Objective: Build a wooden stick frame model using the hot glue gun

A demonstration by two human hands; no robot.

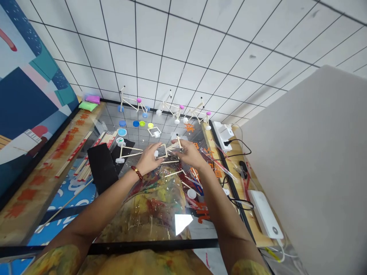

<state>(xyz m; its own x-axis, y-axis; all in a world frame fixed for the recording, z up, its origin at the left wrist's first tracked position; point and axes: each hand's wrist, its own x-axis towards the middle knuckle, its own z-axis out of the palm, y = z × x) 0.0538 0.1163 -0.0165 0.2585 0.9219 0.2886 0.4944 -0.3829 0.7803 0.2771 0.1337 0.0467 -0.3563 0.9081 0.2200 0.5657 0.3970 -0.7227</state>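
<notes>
Along the left, a bundle of long, thin pale wooden sticks (86,168) lies beside a flat black rectangular pad (101,168) on the glass tabletop (114,229). Next comes a pale stick frame with white wheels (124,152). The left hand (147,159), wearing a red bead bracelet (137,172), has its fingers pressed together, their tips pinching the left corner of a thin pale wooden-stick frame (168,151), which is held in the air above the middle of the glass between both hands. The right hand (189,152) has its fingers bunched, pinching the frame's upper bars; the exact grip is partly hidden. Further right lies a round white cap (191,193), then a white rectangular power bank (265,214).
</notes>
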